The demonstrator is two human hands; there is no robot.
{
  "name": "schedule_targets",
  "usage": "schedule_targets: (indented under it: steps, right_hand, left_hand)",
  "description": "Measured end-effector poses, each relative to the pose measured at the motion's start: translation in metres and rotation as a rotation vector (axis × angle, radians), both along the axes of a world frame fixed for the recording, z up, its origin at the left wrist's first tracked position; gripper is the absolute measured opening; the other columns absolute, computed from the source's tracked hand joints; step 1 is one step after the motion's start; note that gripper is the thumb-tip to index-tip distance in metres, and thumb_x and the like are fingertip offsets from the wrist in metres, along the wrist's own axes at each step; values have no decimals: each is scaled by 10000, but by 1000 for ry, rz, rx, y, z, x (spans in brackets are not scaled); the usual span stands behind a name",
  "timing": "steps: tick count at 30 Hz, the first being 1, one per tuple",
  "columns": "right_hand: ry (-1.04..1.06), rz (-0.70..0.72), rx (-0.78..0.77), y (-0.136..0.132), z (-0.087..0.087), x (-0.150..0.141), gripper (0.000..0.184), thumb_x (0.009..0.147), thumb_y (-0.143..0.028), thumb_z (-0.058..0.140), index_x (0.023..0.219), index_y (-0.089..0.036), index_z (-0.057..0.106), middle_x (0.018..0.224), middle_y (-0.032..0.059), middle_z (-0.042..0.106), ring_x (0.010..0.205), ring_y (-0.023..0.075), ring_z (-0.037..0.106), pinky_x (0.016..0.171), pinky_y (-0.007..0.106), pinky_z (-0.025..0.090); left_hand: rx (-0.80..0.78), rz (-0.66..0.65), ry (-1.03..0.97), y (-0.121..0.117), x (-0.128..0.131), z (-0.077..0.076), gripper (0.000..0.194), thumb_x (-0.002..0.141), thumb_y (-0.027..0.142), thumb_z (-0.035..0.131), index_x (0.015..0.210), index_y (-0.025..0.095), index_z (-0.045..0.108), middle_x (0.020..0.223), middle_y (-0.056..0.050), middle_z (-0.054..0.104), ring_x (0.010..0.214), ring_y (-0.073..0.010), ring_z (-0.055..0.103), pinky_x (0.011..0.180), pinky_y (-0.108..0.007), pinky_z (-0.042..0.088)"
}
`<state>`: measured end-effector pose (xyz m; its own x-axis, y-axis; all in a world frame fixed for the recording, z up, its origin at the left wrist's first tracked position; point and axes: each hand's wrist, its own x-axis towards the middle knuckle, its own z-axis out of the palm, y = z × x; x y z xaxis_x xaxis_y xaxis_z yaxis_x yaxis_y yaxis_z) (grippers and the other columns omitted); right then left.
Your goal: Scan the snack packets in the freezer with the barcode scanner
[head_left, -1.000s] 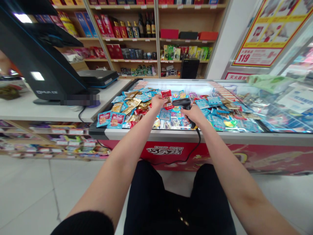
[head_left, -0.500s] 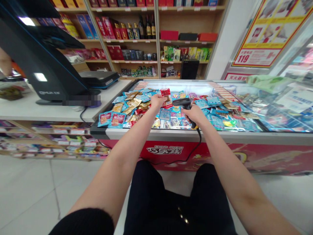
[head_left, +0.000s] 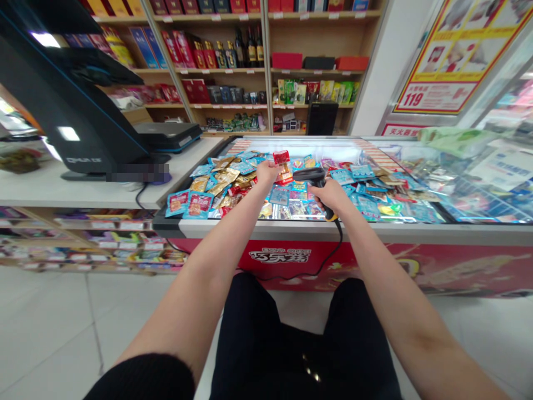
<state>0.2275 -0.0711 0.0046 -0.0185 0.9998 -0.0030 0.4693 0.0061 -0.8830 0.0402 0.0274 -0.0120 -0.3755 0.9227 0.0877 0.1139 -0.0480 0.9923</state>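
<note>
Between the fingers of my left hand (head_left: 267, 171) is a red snack packet (head_left: 281, 158), held upright over the freezer's glass top. My right hand (head_left: 331, 195) is wrapped around the handle of a black barcode scanner (head_left: 308, 175), its head pointing left at the packet. An orange glow lies on the packet's lower part. To the left spreads a heap of blue, gold and red snack packets (head_left: 225, 180). A second pile of mostly blue packets (head_left: 368, 186) lies right of the scanner.
A chest freezer (head_left: 216, 229) with a red front stands before my knees. On the counter (head_left: 25, 186) at left are a black checkout machine (head_left: 89, 122) and a scale (head_left: 169, 133). The scanner's cable (head_left: 328, 258) hangs down the freezer front. Stocked shelves (head_left: 266, 66) line the back.
An orange light now shows on the lower part of the red packet. Both hands stay nearly where they were, and the view has shifted very slightly.
</note>
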Motion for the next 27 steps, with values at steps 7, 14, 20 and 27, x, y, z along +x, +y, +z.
schedule_targets:
  steps: [7, 14, 20, 27]
  right_hand:
    - [-2, -35, 33, -2, 4, 6, 175, 784, -214, 646, 667, -175, 521, 494, -1, 548, 359, 108, 477, 367, 219, 399]
    - [19, -36, 20, -1, 5, 12, 151, 769, -186, 637, 692, -182, 507, 484, -8, 540, 357, 119, 480, 357, 224, 399]
    - [20, -32, 17, 0, 4, 15, 178, 766, -187, 631, 639, -180, 507, 444, -11, 515, 336, 113, 462, 352, 221, 390]
    - [19, -45, 20, 4, 0, 21, 176, 772, -201, 635, 647, -181, 513, 461, -9, 529, 339, 114, 474, 352, 219, 398]
  left_hand:
    - [-3, -1, 21, 8, 4, -3, 252, 655, 135, 761, 661, 174, 512, 587, 53, 538, 603, -111, 614, 652, -244, 545]
    - [15, -4, 25, 14, 12, -5, 266, 640, 140, 775, 668, 178, 513, 631, 29, 573, 645, -145, 651, 660, -266, 544]
    - [5, 15, 40, 12, 19, -3, 245, 685, 136, 737, 664, 181, 496, 620, 30, 550, 636, -137, 640, 653, -260, 547]
    - [4, -27, -2, 14, 26, -5, 261, 703, 103, 725, 646, 174, 481, 611, 42, 547, 611, -114, 619, 657, -260, 556]
